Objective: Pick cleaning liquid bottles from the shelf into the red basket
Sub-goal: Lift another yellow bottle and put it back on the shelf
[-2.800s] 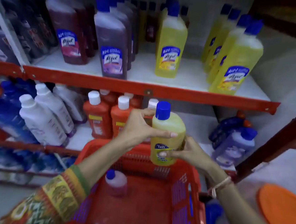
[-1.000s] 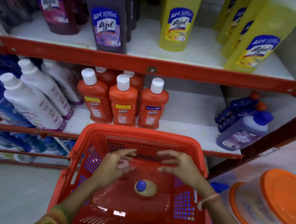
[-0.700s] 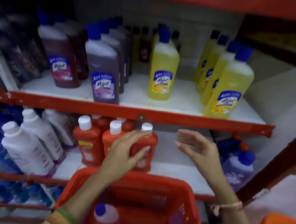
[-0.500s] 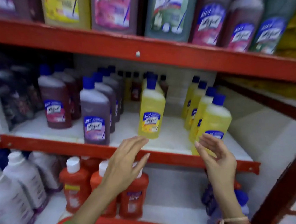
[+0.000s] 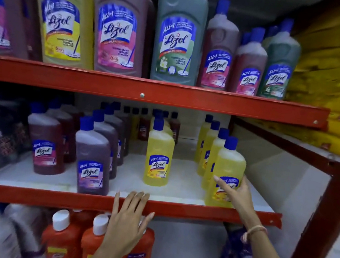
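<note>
White shelf board (image 5: 179,189); right hand (image 5: 236,193) grips yellow bottle (image 5: 226,168), left hand (image 5: 128,221) open.

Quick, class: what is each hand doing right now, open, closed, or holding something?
Left hand: open, fingers spread over the red shelf edge, holding nothing.
Right hand: wrapped around the front yellow bottle, still standing on the shelf.

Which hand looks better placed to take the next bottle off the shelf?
The right hand: its fingers already wrap the front yellow bottle at the shelf's right end. The left hand lies flat against the red shelf edge, touching no bottle.
</note>
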The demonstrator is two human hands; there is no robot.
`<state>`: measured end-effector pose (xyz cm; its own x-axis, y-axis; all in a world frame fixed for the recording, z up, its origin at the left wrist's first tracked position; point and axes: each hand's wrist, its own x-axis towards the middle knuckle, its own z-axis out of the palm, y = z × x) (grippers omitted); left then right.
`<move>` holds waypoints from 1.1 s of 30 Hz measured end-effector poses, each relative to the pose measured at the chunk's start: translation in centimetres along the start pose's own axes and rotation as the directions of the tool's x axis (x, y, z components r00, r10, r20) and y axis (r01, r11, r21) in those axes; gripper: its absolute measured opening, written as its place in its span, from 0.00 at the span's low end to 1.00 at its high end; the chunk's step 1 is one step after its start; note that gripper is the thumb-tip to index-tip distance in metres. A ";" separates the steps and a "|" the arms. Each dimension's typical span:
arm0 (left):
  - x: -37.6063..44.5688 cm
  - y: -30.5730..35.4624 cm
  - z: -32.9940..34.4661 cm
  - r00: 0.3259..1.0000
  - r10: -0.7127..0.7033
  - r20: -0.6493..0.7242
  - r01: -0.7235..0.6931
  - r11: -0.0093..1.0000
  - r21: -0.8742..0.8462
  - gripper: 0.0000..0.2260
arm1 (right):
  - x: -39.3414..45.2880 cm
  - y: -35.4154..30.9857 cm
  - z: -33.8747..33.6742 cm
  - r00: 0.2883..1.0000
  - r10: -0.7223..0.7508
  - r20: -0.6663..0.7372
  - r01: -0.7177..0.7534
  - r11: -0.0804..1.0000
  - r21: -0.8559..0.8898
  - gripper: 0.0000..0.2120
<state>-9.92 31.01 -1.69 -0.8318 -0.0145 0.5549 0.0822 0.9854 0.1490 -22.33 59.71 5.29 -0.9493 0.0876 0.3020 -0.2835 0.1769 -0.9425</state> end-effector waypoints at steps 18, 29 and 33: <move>-0.6 -0.6 1.4 1.000 0.017 0.006 -0.017 1.000 0.007 0.26 | -5.4 -5.9 6.3 0.644 -0.528 -0.554 0.298 0.840 -0.454 0.33; -0.9 -0.7 0.9 1.000 0.027 -0.012 -0.028 0.998 -0.052 0.30 | -8.5 -8.1 5.3 0.864 -0.378 -0.333 0.440 0.888 0.136 0.24; -1.0 -0.8 0.7 0.999 0.037 0.000 -0.037 0.997 -0.068 0.31 | -7.3 -8.1 4.6 0.962 -0.260 -0.088 0.268 0.819 0.508 0.26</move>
<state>-9.58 30.31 -2.94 -0.8284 0.0219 0.5597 0.1497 0.9716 0.1835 -13.76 53.12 10.08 -0.8270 0.1248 0.5482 -0.5558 -0.3292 -0.7634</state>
